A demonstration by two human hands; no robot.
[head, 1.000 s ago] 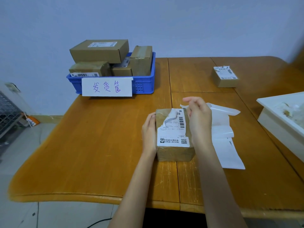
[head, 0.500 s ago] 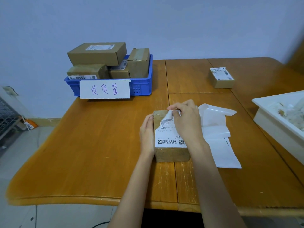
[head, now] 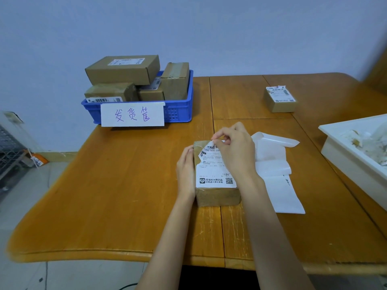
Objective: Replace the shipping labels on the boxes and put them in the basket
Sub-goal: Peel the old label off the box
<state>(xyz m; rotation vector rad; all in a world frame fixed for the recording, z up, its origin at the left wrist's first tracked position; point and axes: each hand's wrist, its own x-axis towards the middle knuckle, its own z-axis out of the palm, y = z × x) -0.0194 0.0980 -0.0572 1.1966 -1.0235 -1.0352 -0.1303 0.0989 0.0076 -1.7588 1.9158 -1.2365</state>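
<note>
The right hand (head: 234, 151) covers the far right part of the box (head: 216, 174), so that corner cannot be seen. The small print on the label (head: 213, 170) is too tiny to read. The white tray (head: 343, 151) on the right is cut off by the edge of the view, and the stuff inside it is a blur.

The box sits on the worktop (head: 125, 185), close to the person, between both hands. The right hand is curled. Its thumb and first finger pinch the torn top edge of the label at the far end of the box. That edge is lifted a bit, and brown box shows at the far left corner. The rest of the label lies flat on top.

The left hand (head: 186, 170) has straight fingers pressed flat on the left side of the box.

White sheets (head: 278, 176) lie on the worktop just right of the box. A second small box (head: 279, 99) stands well apart, far right. The blue basket (head: 180, 109), far left, holds several boxes and has a white sign (head: 132, 114) on its front.
</note>
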